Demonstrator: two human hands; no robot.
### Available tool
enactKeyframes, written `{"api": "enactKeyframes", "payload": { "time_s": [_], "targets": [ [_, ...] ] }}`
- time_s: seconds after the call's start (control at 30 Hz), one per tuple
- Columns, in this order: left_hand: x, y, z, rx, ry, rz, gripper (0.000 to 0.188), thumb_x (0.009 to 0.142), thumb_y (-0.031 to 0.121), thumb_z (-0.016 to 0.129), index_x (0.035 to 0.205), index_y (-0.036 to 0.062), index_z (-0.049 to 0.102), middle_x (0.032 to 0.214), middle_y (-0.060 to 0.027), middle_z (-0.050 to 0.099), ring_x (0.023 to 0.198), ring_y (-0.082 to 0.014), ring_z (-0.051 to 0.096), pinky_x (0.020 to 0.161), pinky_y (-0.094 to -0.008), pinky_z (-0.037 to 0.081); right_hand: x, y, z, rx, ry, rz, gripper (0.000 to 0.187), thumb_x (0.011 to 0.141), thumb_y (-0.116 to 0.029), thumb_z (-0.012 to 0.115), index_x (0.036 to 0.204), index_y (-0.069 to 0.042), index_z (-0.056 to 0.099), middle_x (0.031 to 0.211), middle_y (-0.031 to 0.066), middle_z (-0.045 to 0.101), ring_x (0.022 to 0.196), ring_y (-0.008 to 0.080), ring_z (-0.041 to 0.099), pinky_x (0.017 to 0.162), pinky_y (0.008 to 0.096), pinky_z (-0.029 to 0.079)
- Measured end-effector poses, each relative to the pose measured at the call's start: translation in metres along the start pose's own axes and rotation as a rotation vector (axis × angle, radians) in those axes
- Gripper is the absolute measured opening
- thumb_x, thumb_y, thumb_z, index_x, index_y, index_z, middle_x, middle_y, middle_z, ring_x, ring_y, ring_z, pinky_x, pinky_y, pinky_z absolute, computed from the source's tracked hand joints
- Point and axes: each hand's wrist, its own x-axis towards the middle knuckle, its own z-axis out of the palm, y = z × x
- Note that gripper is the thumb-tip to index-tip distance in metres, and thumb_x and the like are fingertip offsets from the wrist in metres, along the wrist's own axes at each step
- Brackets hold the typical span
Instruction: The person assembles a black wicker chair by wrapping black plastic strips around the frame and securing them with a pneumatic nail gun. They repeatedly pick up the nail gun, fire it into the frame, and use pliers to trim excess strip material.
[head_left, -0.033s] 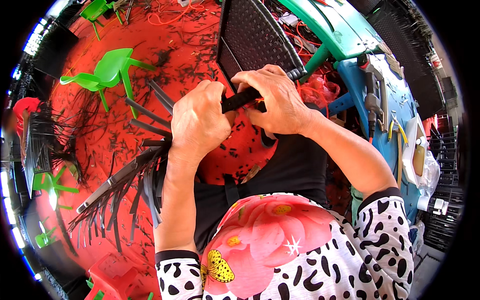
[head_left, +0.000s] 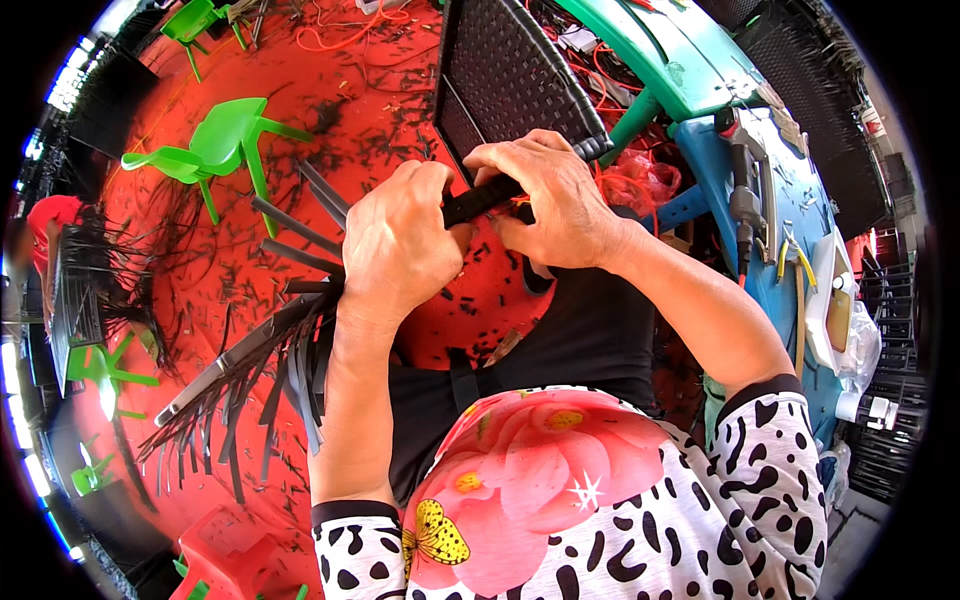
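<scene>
A black woven wicker panel point(head_left: 515, 75) stands in front of me, its frame edge running toward my lap. Along that edge, a bar wrapped in flat black strip point(head_left: 480, 200) lies between my hands. Curled over the bar's left part is my left hand point(head_left: 400, 230), closed, with its thumb near the wrapping. My right hand point(head_left: 550, 195) is closed around the bar a little farther along, fingers on top and thumb below. Beside my left forearm, many loose black strip ends point(head_left: 250, 380) fan out from the frame. The undersides of both grips are hidden.
Black scraps litter the red floor point(head_left: 370, 90). A green chair point(head_left: 225, 135) stands at left, a red stool point(head_left: 225, 550) at lower left. On the right, a blue table point(head_left: 790, 170) holds a power tool point(head_left: 742, 190), yellow-handled pliers point(head_left: 797, 258) and a white tray point(head_left: 828, 300). At far left is another person point(head_left: 50, 225).
</scene>
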Motion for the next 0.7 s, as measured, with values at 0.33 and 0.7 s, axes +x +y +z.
{"api": "enactKeyframes", "payload": {
  "time_s": [0.33,0.7],
  "targets": [
    [-0.006,-0.014,0.004,-0.568,0.367,-0.161,0.03,0.09,0.011,0.063,0.116,-0.0038,0.057,0.099,-0.0076,0.063,0.086,-0.0127,0.062,0.077,-0.0255,0.05,0.01,0.002,-0.006,0.536,0.149,0.267,0.024,0.084,-0.005,0.059,0.107,0.001,0.06,0.095,0.0077,0.067,0.09,0.0132,0.064,0.084,0.0295,0.05],
    [-0.014,-0.02,0.004,-0.566,0.355,-0.161,0.025,0.092,0.01,0.059,0.113,-0.0036,0.059,0.1,-0.0091,0.065,0.091,-0.0149,0.063,0.081,-0.0264,0.049,0.032,-0.023,0.008,-0.12,-0.298,0.218,0.025,0.078,-0.027,0.063,0.083,-0.003,0.066,0.083,0.0177,0.064,0.081,0.0385,0.062,0.071,0.0465,0.048]
  ]
}}
